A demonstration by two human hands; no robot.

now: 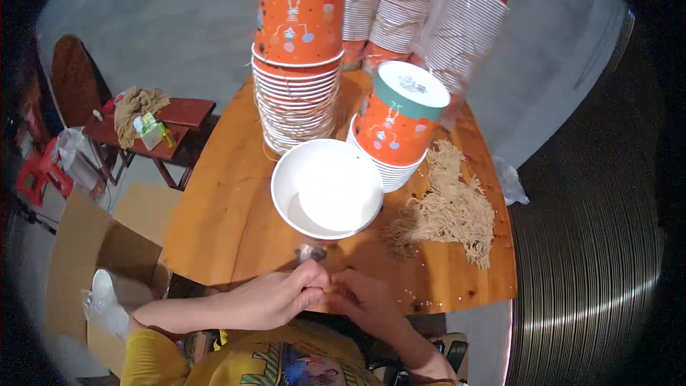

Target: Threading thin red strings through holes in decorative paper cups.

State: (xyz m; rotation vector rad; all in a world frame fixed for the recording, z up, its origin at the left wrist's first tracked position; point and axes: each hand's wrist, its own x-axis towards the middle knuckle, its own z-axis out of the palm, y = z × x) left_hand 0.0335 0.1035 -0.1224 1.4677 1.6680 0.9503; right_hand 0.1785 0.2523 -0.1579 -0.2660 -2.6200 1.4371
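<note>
My left hand (293, 294) and my right hand (361, 299) meet at the table's front edge. Both have their fingers curled in, close against each other; whatever is between them, if anything, is hidden. Just beyond them stands a white paper tub (282, 193), its wide mouth facing up, touching neither hand. A small shiny object (311, 252), too blurred to name, lies between tub and hands. To the right is a loose heap of tan strings (457, 218). An upside-down orange and teal paper tub (396, 125) tops a short stack behind the white one.
A taller stack of tubs (296, 100), wound with tan strings, stands at the back left of the wooden table (221, 207). More wrapped stacks (407, 11) rise behind. Left on the floor is an open cardboard box (78, 264), with a red bench (189, 113) beyond.
</note>
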